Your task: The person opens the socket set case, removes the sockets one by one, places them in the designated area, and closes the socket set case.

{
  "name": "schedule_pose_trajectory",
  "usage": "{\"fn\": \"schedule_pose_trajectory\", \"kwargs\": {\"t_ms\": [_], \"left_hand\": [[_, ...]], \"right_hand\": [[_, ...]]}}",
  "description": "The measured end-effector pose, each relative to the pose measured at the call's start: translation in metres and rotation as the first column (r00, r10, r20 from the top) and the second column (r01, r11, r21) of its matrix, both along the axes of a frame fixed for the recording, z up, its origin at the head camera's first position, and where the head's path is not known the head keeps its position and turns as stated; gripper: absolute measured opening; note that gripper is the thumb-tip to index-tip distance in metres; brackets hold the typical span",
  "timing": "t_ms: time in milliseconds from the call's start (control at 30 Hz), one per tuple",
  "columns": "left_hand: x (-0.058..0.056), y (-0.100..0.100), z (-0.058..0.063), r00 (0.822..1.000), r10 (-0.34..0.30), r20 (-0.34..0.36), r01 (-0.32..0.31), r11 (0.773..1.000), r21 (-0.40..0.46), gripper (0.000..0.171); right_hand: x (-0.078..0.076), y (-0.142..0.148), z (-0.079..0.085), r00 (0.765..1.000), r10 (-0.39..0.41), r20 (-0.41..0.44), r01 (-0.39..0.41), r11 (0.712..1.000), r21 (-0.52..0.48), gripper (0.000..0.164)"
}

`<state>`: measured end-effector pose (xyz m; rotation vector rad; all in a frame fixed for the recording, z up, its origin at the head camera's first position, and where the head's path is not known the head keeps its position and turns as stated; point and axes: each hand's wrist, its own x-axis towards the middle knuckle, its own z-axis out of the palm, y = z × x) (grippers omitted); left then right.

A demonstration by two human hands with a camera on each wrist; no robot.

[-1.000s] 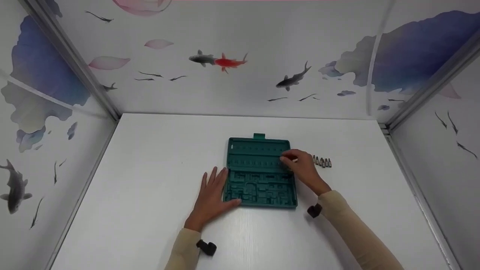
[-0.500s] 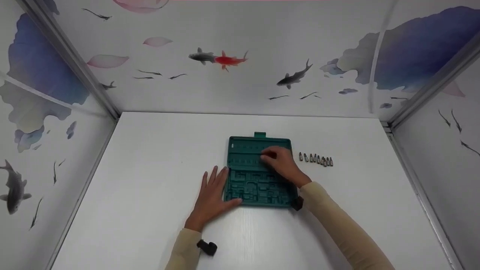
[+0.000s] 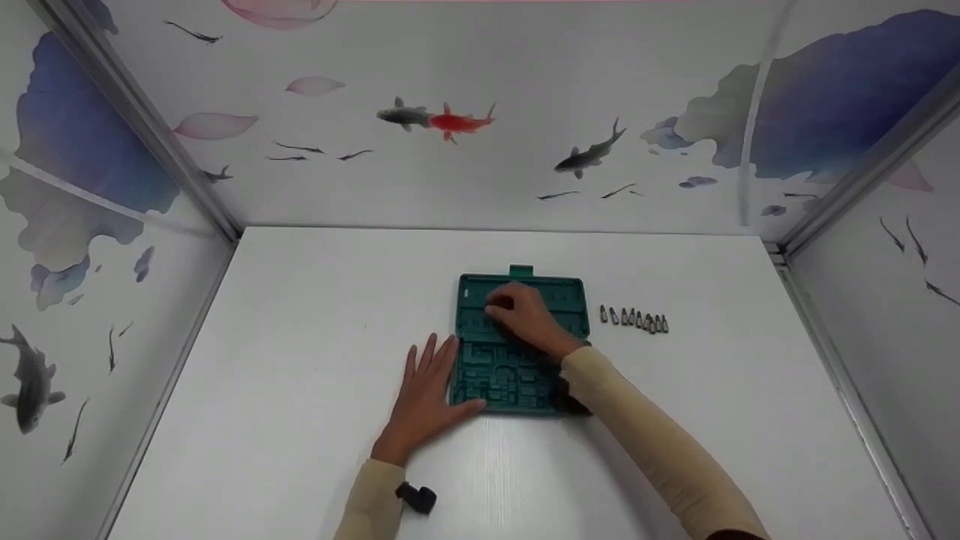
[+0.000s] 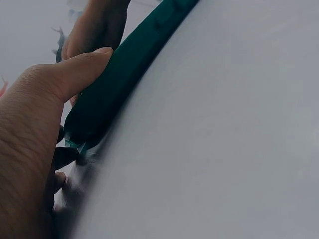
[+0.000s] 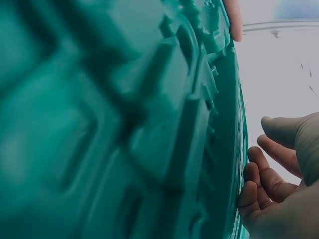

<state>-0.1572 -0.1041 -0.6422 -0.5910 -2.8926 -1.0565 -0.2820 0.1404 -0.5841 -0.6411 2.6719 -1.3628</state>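
A green plastic tool case (image 3: 495, 379) lies open on the white table, its lid laid back and its base full of moulded compartments. My left hand (image 3: 420, 416) rests at its left side with fingers spread; the thumb lies on the front edge, as the left wrist view shows with the case's side wall (image 4: 107, 92). Over the lid hangs my right hand (image 3: 521, 315), thumb and forefinger close together; I cannot tell whether they hold a small thing. A small light-coloured piece (image 3: 466, 293) sits in the lid's upper left corner. Several screwdriver bits (image 3: 637, 320) lie right of the case.
White walls printed with fish (image 3: 461, 121) and blue-grey shapes close in the table (image 3: 322, 300) at the back and both sides. A latch tab (image 3: 521, 271) juts from the lid's far edge. A black wrist camera (image 3: 417, 497) sits on the left sleeve.
My right hand has moved left across the lid, from its right edge toward its left part, uncovering more of the bits. The left hand has stayed in place.
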Motion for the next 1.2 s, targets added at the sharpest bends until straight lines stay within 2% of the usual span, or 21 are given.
{"fn": "schedule_pose_trajectory", "kwargs": {"t_ms": [133,267,367,500,633,1033,1200], "left_hand": [[0.0,0.0,0.0,1.0,-0.003,-0.002,0.003,1.0,0.003,0.119],[0.0,0.0,0.001,1.0,-0.005,-0.006,0.005,1.0,0.013,0.118],[0.0,0.0,0.001,1.0,-0.008,-0.009,0.008,1.0,0.013,0.118],[-0.001,0.0,0.0,1.0,-0.009,-0.004,0.009,1.0,-0.005,0.118],[-0.001,0.0,0.001,1.0,-0.005,0.0,0.005,1.0,-0.025,0.119],[0.0,-0.002,0.004,1.0,-0.002,-0.012,0.002,1.0,0.002,0.118],[0.0,-0.001,0.002,1.0,-0.009,-0.002,0.009,1.0,-0.014,0.118]], "right_hand": [[-0.011,-0.009,-0.006,0.999,0.027,-0.044,-0.028,0.999,-0.029,0.03],[-0.031,-0.014,-0.03,0.988,0.03,-0.151,-0.035,0.999,-0.033,0.028],[-0.039,-0.019,-0.035,0.987,0.008,-0.161,-0.01,1.0,-0.012,0.028],[-0.036,-0.027,-0.018,0.995,-0.015,-0.098,0.017,1.0,0.02,0.031],[-0.034,-0.033,-0.011,0.996,-0.004,-0.087,0.012,0.996,0.083,0.034],[-0.038,-0.039,-0.012,0.997,0.03,-0.072,-0.013,0.976,0.218,0.047],[-0.036,-0.039,-0.008,1.0,0.003,-0.019,0.001,0.974,0.225,0.046]]}}
